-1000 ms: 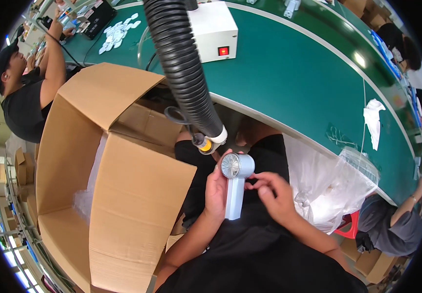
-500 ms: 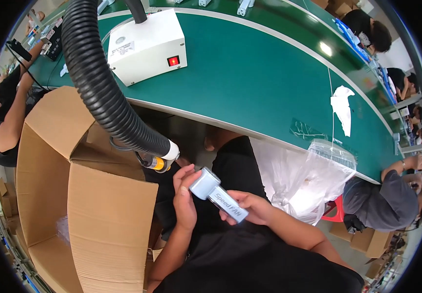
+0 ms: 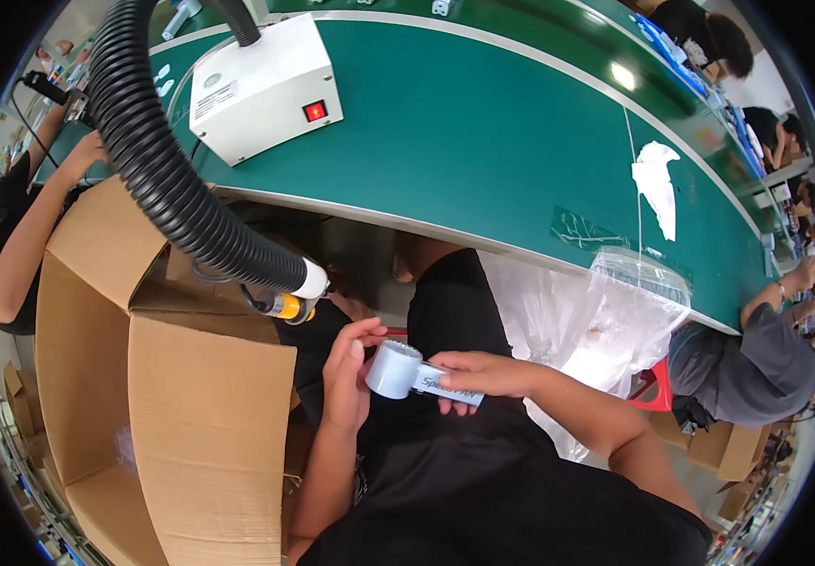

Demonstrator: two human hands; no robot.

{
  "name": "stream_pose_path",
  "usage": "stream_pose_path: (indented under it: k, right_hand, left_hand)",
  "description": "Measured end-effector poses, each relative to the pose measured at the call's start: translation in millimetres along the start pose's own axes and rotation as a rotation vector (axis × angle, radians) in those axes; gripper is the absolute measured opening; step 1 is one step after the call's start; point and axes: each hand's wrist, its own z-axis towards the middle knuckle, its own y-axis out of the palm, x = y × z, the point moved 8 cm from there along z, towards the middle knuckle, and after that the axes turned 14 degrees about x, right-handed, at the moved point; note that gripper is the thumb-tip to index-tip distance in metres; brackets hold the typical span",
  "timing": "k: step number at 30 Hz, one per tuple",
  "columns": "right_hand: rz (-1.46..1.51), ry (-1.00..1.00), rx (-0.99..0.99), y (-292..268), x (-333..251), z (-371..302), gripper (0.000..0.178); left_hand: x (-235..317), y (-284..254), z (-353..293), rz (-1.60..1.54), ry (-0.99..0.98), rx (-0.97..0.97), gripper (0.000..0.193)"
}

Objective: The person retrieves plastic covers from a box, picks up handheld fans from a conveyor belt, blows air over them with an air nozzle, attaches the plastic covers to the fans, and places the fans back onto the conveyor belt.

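A pale blue handheld fan (image 3: 394, 371) with a short round head and a flat, printed handle lies across in front of my body. My right hand (image 3: 479, 374) is closed around the handle, its thumb side on top and its fingertips showing below. At the round head's left side is my left hand (image 3: 345, 373), half curled against it, with the fingertips by the head's upper rim. Part of that contact is hidden. Just beyond the left hand hangs the yellow-and-black nozzle end (image 3: 286, 307) of a black corrugated hose (image 3: 176, 193).
On the green bench (image 3: 445, 123) stands a white box-shaped unit (image 3: 266, 99) with a lit red switch. A large open carton (image 3: 204, 434) fills the left side. Clear plastic bags (image 3: 558, 330) hang at the right, near a red stool (image 3: 655, 387). Other people sit on both sides.
The fan has turned from a slant to nearly level, its round side now showing. My right hand has shifted over the handle, and my left fingers have loosened. The view has shifted slightly.
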Motion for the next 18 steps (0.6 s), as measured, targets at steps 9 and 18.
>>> stream_pose_path:
  k: [9, 18]
  right_hand:
    - [-0.895, -0.364, 0.136, -1, -23, -2, 0.044]
    - [-0.945, -0.264, 0.222, -1, -12, 4, 0.050]
  left_hand:
    - [-80, -4, -14, -0.084, -0.411, -0.215, 0.049]
    - [-87, -6, -8, -0.060, -0.394, -0.214, 0.045]
